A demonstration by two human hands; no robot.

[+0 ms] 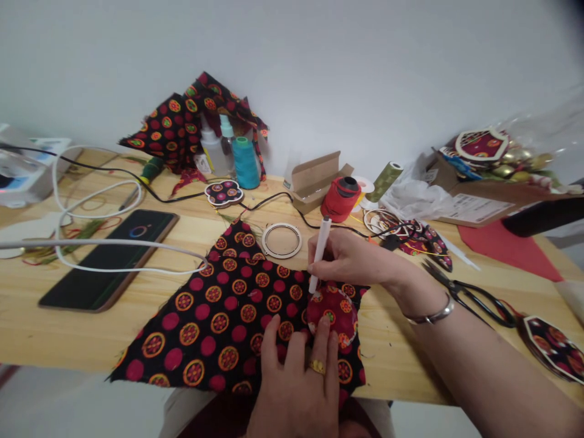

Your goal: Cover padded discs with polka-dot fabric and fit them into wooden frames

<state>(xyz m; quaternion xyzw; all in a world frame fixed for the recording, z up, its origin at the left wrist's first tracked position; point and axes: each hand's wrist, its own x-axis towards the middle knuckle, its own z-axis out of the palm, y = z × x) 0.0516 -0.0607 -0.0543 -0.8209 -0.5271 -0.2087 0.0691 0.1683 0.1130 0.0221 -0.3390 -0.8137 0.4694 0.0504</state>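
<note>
Our right fingers [329, 270] pinch steep pen [321, 250]; round patch [345, 311] just below them, partly under our left fingers [320, 347], spread, gripping nothing.

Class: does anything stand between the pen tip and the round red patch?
Nothing visible does: the right hand holds the white pen with its tip at the upper-left edge of the round red patch. The left hand lies partly on the patch, below the tip.

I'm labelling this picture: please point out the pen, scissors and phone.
Pen [321, 248]: head view, on its white barrel.
Scissors [452, 285]: head view, near the pivot.
Phone [109, 257]: head view, on its dark upper face.
</note>
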